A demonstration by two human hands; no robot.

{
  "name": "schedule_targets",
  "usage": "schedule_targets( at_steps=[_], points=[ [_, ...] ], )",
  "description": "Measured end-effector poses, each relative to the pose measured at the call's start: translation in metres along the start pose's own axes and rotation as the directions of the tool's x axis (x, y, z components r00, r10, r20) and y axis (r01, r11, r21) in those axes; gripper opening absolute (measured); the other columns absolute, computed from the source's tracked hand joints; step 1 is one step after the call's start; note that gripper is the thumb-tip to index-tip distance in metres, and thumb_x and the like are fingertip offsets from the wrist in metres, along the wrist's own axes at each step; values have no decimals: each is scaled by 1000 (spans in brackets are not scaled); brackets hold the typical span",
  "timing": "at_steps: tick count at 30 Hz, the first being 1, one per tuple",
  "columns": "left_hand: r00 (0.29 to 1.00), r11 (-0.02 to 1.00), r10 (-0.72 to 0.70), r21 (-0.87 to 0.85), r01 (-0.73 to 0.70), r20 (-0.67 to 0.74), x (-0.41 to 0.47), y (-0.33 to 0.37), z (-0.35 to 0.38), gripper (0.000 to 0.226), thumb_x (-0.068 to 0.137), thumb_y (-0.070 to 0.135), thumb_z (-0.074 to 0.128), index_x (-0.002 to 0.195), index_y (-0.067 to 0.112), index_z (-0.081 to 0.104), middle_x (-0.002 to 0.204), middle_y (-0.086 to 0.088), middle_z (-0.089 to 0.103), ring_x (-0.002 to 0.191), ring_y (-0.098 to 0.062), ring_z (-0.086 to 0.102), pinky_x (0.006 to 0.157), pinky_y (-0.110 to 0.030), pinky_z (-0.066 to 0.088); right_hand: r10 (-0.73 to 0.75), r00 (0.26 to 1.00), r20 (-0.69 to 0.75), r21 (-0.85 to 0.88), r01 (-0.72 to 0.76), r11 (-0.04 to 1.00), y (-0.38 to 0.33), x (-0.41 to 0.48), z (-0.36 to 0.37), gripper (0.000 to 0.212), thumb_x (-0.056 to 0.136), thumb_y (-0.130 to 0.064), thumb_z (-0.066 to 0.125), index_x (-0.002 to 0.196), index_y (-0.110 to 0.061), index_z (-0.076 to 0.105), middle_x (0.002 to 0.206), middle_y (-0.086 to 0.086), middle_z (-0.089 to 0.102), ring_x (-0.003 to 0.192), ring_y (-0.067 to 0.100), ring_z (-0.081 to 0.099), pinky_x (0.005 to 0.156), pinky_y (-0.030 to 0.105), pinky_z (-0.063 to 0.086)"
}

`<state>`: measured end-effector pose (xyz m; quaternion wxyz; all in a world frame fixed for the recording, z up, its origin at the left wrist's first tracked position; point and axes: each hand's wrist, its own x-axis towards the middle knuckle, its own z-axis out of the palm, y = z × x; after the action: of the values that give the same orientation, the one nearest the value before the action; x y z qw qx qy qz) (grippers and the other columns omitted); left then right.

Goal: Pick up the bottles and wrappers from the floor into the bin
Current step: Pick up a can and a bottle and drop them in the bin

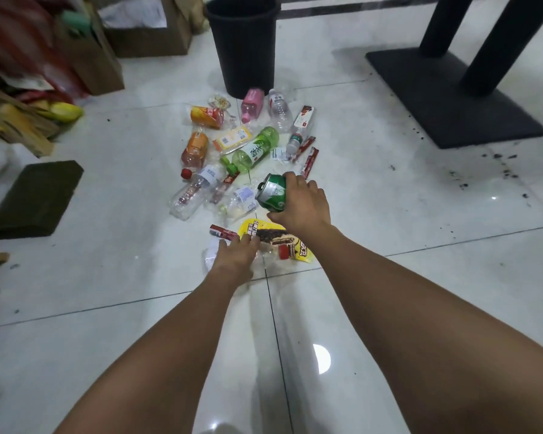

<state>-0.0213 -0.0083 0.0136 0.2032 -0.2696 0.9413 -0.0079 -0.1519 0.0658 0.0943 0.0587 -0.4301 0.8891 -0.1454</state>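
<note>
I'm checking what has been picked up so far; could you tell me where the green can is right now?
The green can is held in the right hand, lifted near the pile's near edge, just beyond the yellow wrapper.

Both arms are extending toward twelve o'clock. The right hand [301, 203] is gripping closed; the left hand [235, 255] is pressing down, fingers curled.

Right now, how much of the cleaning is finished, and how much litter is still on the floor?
Nothing visibly done: the inside of the black bin cannot be seen. In hand: the right hand holds a green can, and the left hand presses on a clear bottle beside the yellow wrapper. Left: most of the pile, including the green bottle, pink bottle and orange bottle.
</note>
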Motion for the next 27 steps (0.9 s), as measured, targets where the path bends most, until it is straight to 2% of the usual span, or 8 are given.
schedule_targets(
  at_steps=[4, 10, 19, 27],
  points=[
    [993, 997, -68, 21, 71, -94, 6, -32, -67, 71, 82, 27, 68, 139, 14, 28, 138, -8, 39, 128, -29, 38, 100, -45, 35, -16, 999, -33, -10, 15, 1000, -12, 21, -38, 75, 77, -40, 73, 137, -14, 37, 137, 8, 47, 126, 32, 42, 100, 38, 36],
    [970, 994, -109, 4, 113, -215, -12, -71, -202, 76, 83, 26, 67, 143, 13, 24, 145, -13, 33, 135, -33, 32, 104, -46, 32, 11, 996, -91, -9, -11, 1000, -47, 51, -146, 77, 74, -43, 75, 135, -12, 38, 134, 11, 49, 122, 33, 46, 99, 39, 36],
    [960, 993, -117, -35, 112, -253, -108, -120, -458, 66, 81, 24, 68, 136, 14, 31, 134, -9, 42, 124, -30, 40, 99, -46, 35, 3, 989, -146, -21, -6, 1000, -146, 70, -400, 76, 74, -45, 74, 134, -14, 39, 128, 8, 53, 117, 31, 48, 95, 37, 37],
    [935, 989, -144, -11, 149, -325, -210, -162, -719, 68, 83, 24, 67, 138, 13, 29, 138, -11, 40, 128, -31, 39, 101, -47, 35, 12, 982, -186, 9, -11, 1000, -231, 75, -665, 75, 77, -46, 72, 134, -13, 37, 131, 10, 50, 120, 32, 45, 98, 40, 36]
  ],
)
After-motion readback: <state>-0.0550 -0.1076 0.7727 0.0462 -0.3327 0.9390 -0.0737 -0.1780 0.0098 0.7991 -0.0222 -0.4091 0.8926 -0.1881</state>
